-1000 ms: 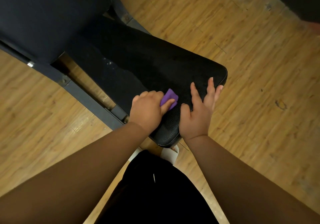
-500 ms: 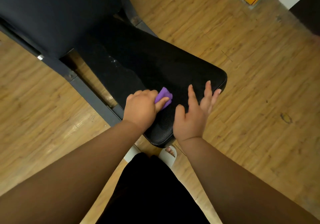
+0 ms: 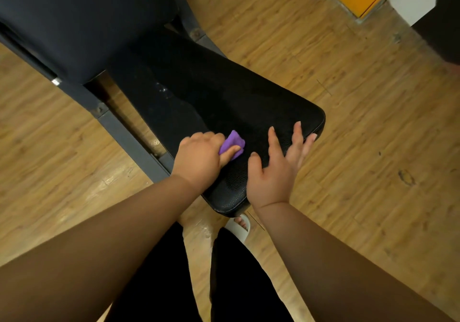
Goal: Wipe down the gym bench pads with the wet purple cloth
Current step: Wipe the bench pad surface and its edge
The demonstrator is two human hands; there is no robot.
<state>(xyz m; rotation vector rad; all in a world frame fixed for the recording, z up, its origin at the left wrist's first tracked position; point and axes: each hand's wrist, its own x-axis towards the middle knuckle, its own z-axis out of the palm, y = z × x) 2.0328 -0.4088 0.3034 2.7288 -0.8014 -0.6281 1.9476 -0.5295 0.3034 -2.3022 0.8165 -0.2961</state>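
Head view puts us over the black seat pad (image 3: 236,92), where our left hand (image 3: 199,157) has its fingers curled round the bunched purple cloth (image 3: 232,142), thumb laid across it, pressing it onto the pad's near end. Our right hand (image 3: 273,175) lies beside it toward the pad's corner, fingers straight and spread apart. Over the last second the cloth has slid only slightly toward the near edge and the right hand has barely moved, so we judge the wiping is still on this one patch, with the raised back pad (image 3: 74,18) left to do. We can read no brand, label or writing anywhere.
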